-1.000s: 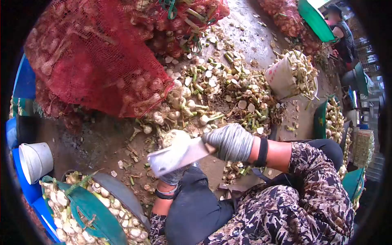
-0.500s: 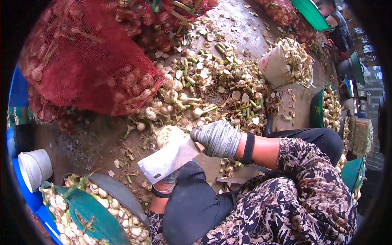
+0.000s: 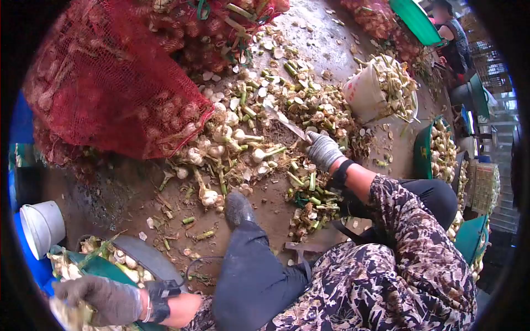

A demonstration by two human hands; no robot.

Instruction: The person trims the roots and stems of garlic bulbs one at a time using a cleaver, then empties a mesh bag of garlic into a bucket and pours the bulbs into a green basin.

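My right hand (image 3: 324, 150), in a grey knitted glove, is closed round the handle of a cleaver (image 3: 287, 122). The blade points up and left over the pile of garlic stalks and trimmings (image 3: 309, 110). My left hand (image 3: 102, 300), also gloved and blurred, is at the lower left over the green basket (image 3: 105, 266) of garlic bulbs. Its fingers are curled near a pale blurred thing that I cannot make out clearly. Between my hands, a garlic bulb with its stalk (image 3: 210, 197) lies on the ground near my boot (image 3: 239, 208).
Red mesh sacks of garlic (image 3: 121, 94) stand at upper left. A white bucket of stalks (image 3: 367, 91) leans at upper right. A grey-white bucket (image 3: 41, 226) is at left. Green tubs (image 3: 424, 146) line the right side. Another person (image 3: 455, 41) is at top right.
My left hand has moved from beside my knee down left to the basket. My right hand has swung the cleaver up and right, away from the left hand.
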